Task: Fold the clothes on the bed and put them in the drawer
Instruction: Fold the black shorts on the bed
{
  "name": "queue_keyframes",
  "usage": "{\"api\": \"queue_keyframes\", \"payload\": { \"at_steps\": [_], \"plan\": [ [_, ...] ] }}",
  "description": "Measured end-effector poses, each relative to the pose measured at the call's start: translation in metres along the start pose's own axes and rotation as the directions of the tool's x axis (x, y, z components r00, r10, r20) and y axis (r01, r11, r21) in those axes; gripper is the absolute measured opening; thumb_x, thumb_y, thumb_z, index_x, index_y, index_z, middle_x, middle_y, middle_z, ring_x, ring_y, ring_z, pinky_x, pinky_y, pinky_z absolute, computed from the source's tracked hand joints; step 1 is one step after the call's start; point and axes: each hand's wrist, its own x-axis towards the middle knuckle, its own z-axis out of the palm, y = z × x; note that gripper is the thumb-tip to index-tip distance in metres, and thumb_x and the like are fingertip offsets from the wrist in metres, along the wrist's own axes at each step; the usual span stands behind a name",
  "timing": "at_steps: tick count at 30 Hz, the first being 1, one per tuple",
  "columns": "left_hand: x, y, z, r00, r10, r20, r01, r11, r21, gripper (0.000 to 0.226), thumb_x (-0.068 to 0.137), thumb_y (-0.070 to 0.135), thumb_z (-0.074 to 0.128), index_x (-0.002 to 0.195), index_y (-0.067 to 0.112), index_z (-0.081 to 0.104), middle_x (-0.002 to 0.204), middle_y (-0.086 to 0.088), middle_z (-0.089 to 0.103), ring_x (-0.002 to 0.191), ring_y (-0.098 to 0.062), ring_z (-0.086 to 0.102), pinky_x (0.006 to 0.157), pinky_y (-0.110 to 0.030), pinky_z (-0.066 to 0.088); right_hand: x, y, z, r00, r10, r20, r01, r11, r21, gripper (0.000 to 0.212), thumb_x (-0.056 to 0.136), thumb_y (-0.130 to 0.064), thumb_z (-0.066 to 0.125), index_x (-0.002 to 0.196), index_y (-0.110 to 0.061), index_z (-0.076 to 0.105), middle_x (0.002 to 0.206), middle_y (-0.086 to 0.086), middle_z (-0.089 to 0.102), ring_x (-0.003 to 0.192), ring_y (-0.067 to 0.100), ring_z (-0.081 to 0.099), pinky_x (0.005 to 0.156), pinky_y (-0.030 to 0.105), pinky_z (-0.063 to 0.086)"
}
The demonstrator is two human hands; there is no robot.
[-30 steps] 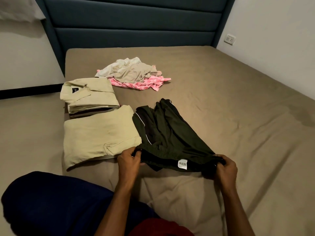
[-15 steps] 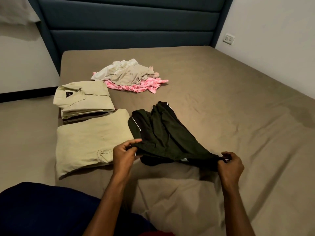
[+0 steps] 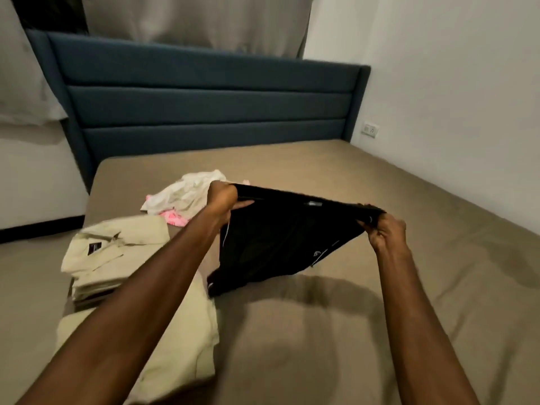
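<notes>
Above the bed (image 3: 380,182), left hand (image 3: 223,197) and right hand (image 3: 385,233) each pinch a waistband corner of the dark shorts (image 3: 277,238), held taut; keep the grip level so both legs hang even before folding.

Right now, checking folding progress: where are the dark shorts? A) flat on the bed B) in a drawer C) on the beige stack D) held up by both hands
D: the left hand and right hand grip the dark shorts by the waistband, lifted above the bed.
</notes>
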Motion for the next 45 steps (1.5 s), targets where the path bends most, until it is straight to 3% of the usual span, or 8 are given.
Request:
{"api": "queue_keyframes", "payload": {
  "at_steps": [3, 7, 13, 21, 26, 31, 41, 45],
  "plan": [
    [0.038, 0.064, 0.028, 0.995, 0.098, -0.01, -0.098, 0.993, -0.058, 0.024, 0.089, -0.022, 0.046, 0.092, -0.009, 0.066, 0.101, -0.023, 0.069, 0.095, -0.038, 0.072, 0.061, -0.032, 0.063, 0.024, -0.055, 0.041, 0.983, -0.185, 0.003, 0.185, 0.982, -0.046, 0.022, 0.087, 0.019, 0.061, 0.083, 0.0, 0.071, 0.076, 0.011, 0.072, 0.08, 0.028, 0.071, 0.055, 0.033, 0.061],
    [0.042, 0.126, 0.056, 0.972, 0.236, 0.004, -0.235, 0.969, -0.078, 0.031, 0.094, -0.02, 0.037, 0.107, -0.006, 0.062, 0.091, -0.015, 0.063, 0.082, -0.023, 0.067, 0.059, -0.028, 0.063, 0.04, -0.108, 0.061, 0.88, -0.475, 0.024, 0.468, 0.855, -0.222, 0.032, 0.08, 0.015, 0.063, 0.097, -0.005, 0.081, 0.096, 0.016, 0.077, 0.095, 0.037, 0.075, 0.081, 0.045, 0.064],
    [-0.006, 0.094, 0.055, 0.966, 0.252, -0.063, -0.256, 0.965, -0.062, 0.036, 0.093, -0.016, 0.042, 0.096, 0.001, 0.073, 0.098, -0.016, 0.072, 0.089, -0.025, 0.073, 0.062, -0.026, 0.061, -0.015, -0.098, 0.019, 0.729, -0.685, -0.016, 0.641, 0.691, -0.334, 0.049, 0.073, 0.011, 0.055, 0.104, -0.017, 0.081, 0.101, 0.005, 0.078, 0.092, 0.02, 0.074, 0.085, 0.034, 0.062],
    [-0.114, -0.153, -0.037, 0.992, -0.116, -0.057, 0.128, 0.954, 0.272, 0.04, 0.092, -0.004, 0.058, 0.081, 0.027, 0.082, 0.094, -0.002, 0.078, 0.088, -0.023, 0.072, 0.086, -0.045, 0.062, -0.127, 0.09, -0.166, 0.857, -0.452, -0.247, 0.271, 0.803, -0.53, 0.042, 0.082, 0.018, 0.055, 0.102, -0.012, 0.078, 0.101, 0.016, 0.074, 0.093, 0.029, 0.069, 0.083, 0.027, 0.061],
    [-0.191, -0.233, -0.072, 0.958, -0.285, 0.017, 0.246, 0.854, 0.458, 0.03, 0.095, -0.004, 0.061, 0.088, 0.021, 0.077, 0.09, 0.001, 0.075, 0.087, -0.02, 0.072, 0.079, -0.035, 0.062, -0.18, 0.164, -0.268, 0.86, -0.221, -0.46, -0.066, 0.846, -0.529, 0.037, 0.086, 0.013, 0.062, 0.1, -0.016, 0.08, 0.108, 0.016, 0.073, 0.094, 0.036, 0.068, 0.091, 0.045, 0.057],
    [-0.229, -0.255, -0.1, 0.872, -0.466, 0.149, 0.399, 0.854, 0.335, 0.011, 0.095, -0.011, 0.06, 0.102, -0.004, 0.064, 0.099, -0.029, 0.069, 0.074, -0.039, 0.074, 0.057, -0.036, 0.063, -0.223, 0.182, -0.304, 0.845, -0.329, -0.421, 0.011, 0.798, -0.602, 0.046, 0.084, 0.007, 0.069, 0.103, -0.033, 0.079, 0.106, 0.007, 0.076, 0.092, 0.029, 0.071, 0.094, 0.051, 0.058],
    [-0.261, -0.245, -0.116, 0.959, -0.138, 0.247, 0.035, 0.924, 0.381, 0.036, 0.089, -0.012, 0.065, 0.108, 0.018, 0.072, 0.092, -0.008, 0.076, 0.059, -0.032, 0.072, 0.063, -0.048, 0.063, -0.268, 0.19, -0.319, 0.867, -0.465, 0.179, 0.156, -0.087, -0.984, 0.072, 0.062, 0.016, 0.079, 0.123, -0.021, 0.075, 0.132, 0.01, 0.055, 0.097, 0.029, 0.065, 0.06, 0.033, 0.059],
    [-0.265, -0.237, -0.119, 0.922, -0.05, 0.383, -0.12, 0.905, 0.407, 0.05, 0.089, -0.01, 0.067, 0.114, 0.033, 0.077, 0.101, 0.013, 0.078, 0.061, -0.02, 0.072, 0.061, -0.029, 0.06, -0.27, 0.186, -0.33, 0.835, -0.489, 0.252, 0.166, -0.213, -0.963, 0.079, 0.06, 0.016, 0.081, 0.129, -0.022, 0.073, 0.135, 0.014, 0.056, 0.113, 0.035, 0.061, 0.062, 0.039, 0.062]
  ]
}}
